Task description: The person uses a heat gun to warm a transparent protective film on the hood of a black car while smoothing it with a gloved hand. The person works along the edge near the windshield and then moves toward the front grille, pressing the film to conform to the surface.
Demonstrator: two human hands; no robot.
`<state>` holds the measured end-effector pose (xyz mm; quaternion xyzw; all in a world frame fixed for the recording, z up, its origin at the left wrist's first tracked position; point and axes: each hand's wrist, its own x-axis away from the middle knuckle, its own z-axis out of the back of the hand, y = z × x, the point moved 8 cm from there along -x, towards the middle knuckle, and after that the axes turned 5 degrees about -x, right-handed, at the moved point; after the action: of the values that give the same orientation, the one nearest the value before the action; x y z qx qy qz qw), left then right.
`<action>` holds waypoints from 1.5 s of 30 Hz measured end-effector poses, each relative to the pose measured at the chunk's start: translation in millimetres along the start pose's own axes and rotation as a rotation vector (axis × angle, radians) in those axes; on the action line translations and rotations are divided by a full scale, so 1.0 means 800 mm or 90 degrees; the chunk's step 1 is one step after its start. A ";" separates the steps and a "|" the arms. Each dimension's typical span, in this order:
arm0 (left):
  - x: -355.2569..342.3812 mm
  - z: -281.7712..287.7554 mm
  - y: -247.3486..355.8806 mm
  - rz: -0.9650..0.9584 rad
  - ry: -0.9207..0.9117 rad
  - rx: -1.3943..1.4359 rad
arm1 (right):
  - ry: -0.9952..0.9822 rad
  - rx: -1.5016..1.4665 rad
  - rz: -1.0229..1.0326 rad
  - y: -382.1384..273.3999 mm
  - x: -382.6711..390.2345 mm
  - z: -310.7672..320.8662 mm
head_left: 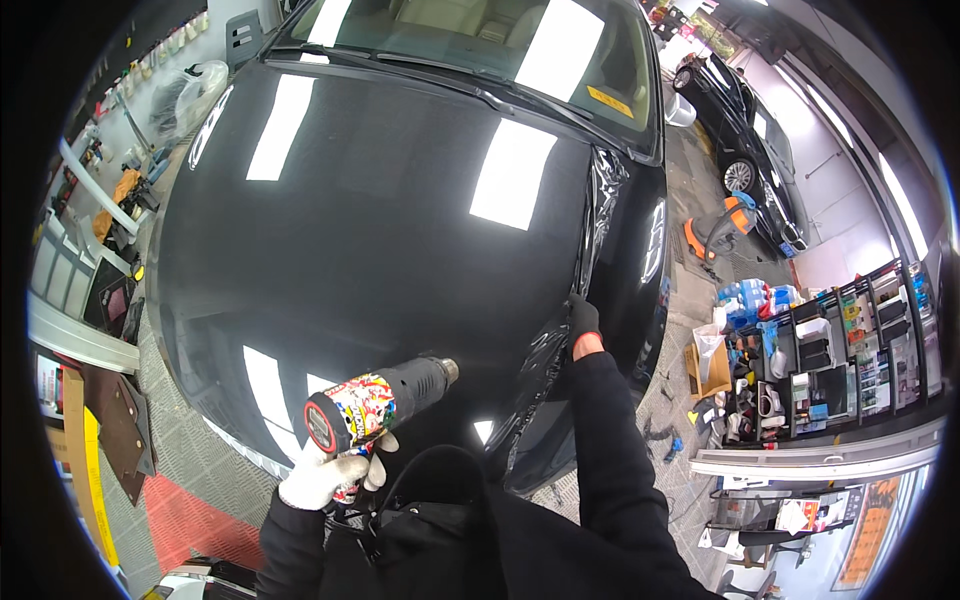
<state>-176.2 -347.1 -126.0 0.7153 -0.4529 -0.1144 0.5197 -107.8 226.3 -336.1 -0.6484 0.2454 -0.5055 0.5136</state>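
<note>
In a white glove, my left hand (328, 478) is wrapped round the grip of a heat gun (365, 405). The gun's body is covered in colourful stickers, and its metal nozzle points right, over the black car hood (400, 250). My right hand (583, 318), in a dark glove with a red cuff, is closed at the hood's right edge on a strip of glossy black film (540, 365). Wrinkled, the film runs along the seam between hood and fender (630, 260), from near the windshield down to the front. My right fingertips are partly hidden.
Beyond the hood are the wipers and windshield (480, 40). An orange vacuum cleaner (722, 228) and another black car (740, 130) stand at the far right. Shelves full of supplies (840, 350) and a cardboard box (708, 368) line the right. Boards (115, 425) lean at the left.
</note>
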 end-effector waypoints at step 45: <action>-0.109 -0.044 0.027 0.060 0.059 0.107 | -0.047 -0.081 -0.076 -0.046 0.134 -0.019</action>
<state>-214.5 -258.7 -119.3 0.7387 -0.4697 -0.0182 0.4832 -89.3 143.7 -259.5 -0.7114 0.2188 -0.4943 0.4492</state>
